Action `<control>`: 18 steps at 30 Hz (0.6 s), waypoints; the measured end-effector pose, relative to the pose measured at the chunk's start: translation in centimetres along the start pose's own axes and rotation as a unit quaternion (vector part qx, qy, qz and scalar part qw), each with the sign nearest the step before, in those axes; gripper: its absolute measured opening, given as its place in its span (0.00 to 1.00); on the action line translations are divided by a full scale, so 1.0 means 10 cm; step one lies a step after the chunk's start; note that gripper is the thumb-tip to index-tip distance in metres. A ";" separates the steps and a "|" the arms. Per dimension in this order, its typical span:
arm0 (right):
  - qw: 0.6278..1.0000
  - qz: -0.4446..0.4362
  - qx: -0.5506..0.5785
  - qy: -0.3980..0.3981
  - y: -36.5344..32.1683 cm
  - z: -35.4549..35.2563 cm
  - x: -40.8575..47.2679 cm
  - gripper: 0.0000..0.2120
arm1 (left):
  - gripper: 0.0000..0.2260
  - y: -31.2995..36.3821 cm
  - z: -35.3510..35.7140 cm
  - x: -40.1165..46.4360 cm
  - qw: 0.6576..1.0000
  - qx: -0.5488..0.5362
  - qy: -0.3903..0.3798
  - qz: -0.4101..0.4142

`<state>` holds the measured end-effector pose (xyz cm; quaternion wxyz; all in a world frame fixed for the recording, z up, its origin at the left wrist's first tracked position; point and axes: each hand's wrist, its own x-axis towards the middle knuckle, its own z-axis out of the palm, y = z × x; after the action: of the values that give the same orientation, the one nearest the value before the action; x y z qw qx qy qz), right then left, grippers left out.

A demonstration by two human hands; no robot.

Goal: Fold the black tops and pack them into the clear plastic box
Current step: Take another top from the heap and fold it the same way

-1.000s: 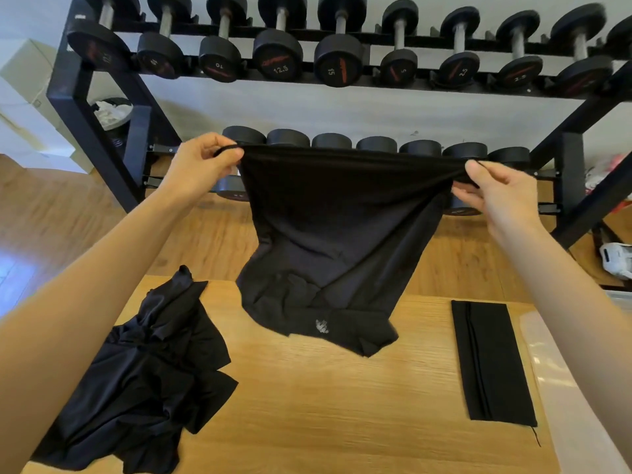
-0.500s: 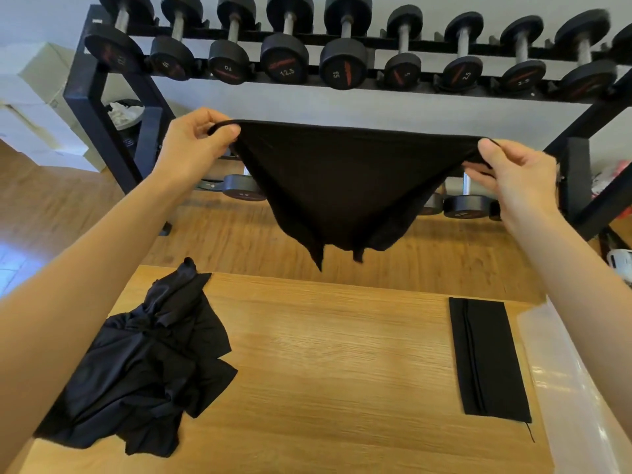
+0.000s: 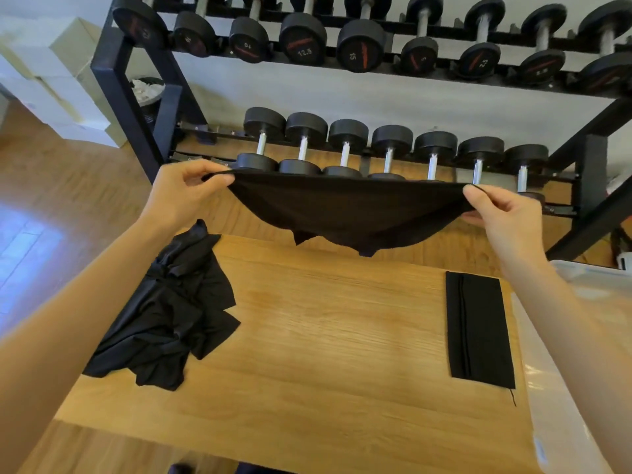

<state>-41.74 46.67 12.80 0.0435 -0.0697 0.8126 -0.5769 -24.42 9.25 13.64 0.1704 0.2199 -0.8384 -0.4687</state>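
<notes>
A black top [image 3: 345, 210] hangs stretched in the air above the far edge of the wooden table [image 3: 325, 336]. My left hand [image 3: 186, 196] pinches its left corner and my right hand [image 3: 502, 213] pinches its right corner. Its lower part swings away from me, so only a shallow sag shows. A crumpled pile of black tops [image 3: 171, 313] lies on the table's left side. One folded black top [image 3: 478, 330] lies flat at the right. The clear plastic box [image 3: 561, 388] stands along the table's right edge, partly behind my right forearm.
A black dumbbell rack [image 3: 342, 145] with several dumbbells on two tiers stands right behind the table. White boxes [image 3: 51, 80] are stacked on the wooden floor at the far left. A small bin [image 3: 147, 94] sits behind the rack's left post.
The top's hanging body has swung up and away from me, and both hands have come lower toward the table while keeping hold of the corners.
</notes>
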 end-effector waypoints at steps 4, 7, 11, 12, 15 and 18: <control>1.000 0.009 -0.017 -0.008 0.17 -0.04 -0.32 0.10 | 0.05 -0.19 -0.02 -0.36 0.999 -0.002 -0.016 -0.036; 0.999 0.024 -0.036 -0.010 0.30 -0.05 -0.57 0.10 | 0.04 -0.31 -0.05 -0.61 0.998 0.002 -0.039 -0.054; 0.996 0.059 -0.064 -0.011 0.43 -0.06 -0.89 0.06 | 0.07 -0.44 -0.09 -0.87 0.997 0.014 -0.056 -0.049; 0.995 0.062 -0.081 -0.010 0.46 -0.06 -0.97 0.06 | 0.07 -0.48 -0.11 -0.92 0.997 0.022 -0.058 -0.045; 0.991 0.059 -0.124 -0.007 0.58 -0.04 -1.20 0.10 | 0.06 -0.57 -0.15 -1.07 0.994 0.027 -0.095 -0.052; 0.990 0.058 -0.130 -0.018 0.68 -0.02 -1.44 0.10 | 0.08 -0.67 -0.18 -1.23 0.989 0.048 -0.128 -0.052</control>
<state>-28.03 51.41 6.26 0.0822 -0.0384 0.8826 -0.4612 -11.71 11.38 7.78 0.0263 0.2093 -0.8621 -0.4608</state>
